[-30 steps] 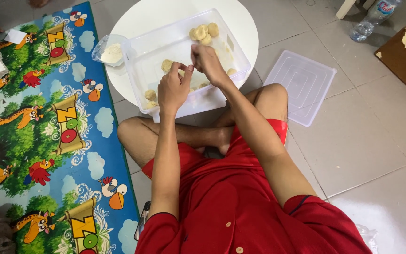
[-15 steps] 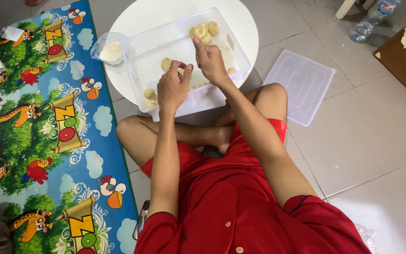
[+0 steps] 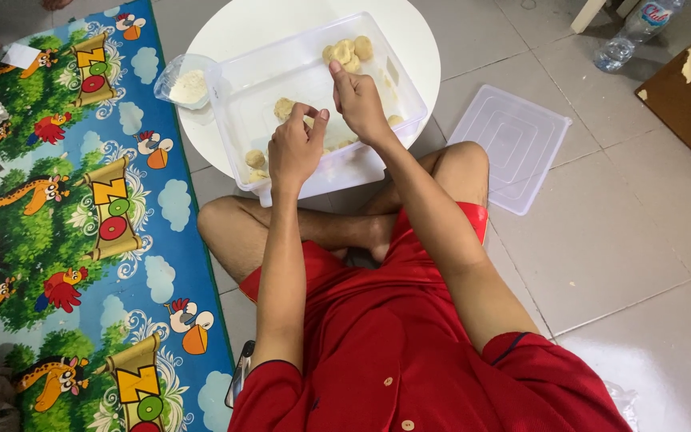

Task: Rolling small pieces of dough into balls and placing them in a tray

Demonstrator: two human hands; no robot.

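On the tiled floor, a round white table [image 3: 233,32] stands before a cross-legged person in red, low enough that both arms reach it without leaning. A bright play mat [image 3: 65,240] lies left of the table, and a clear lid [image 3: 513,144] lies flat on the tiles to the table's right, set aside so the tub stays open. The clear tub [image 3: 237,120] sits on the near part of the table, overhanging its edge toward the lap, which keeps the work close. A small clear cup [image 3: 187,80] of pale powder stands on the table, touching or just beside the tub's left wall, within easy reach. Inside the tub, pale dough balls [image 3: 347,50] cluster in the far right corner, with a few more along the near left wall. Both hands hover over the tub's middle: the left hand [image 3: 293,152] has its fingers curled together, the right hand [image 3: 359,104] pinches its fingertips together; whether either holds a bit of dough I cannot tell.
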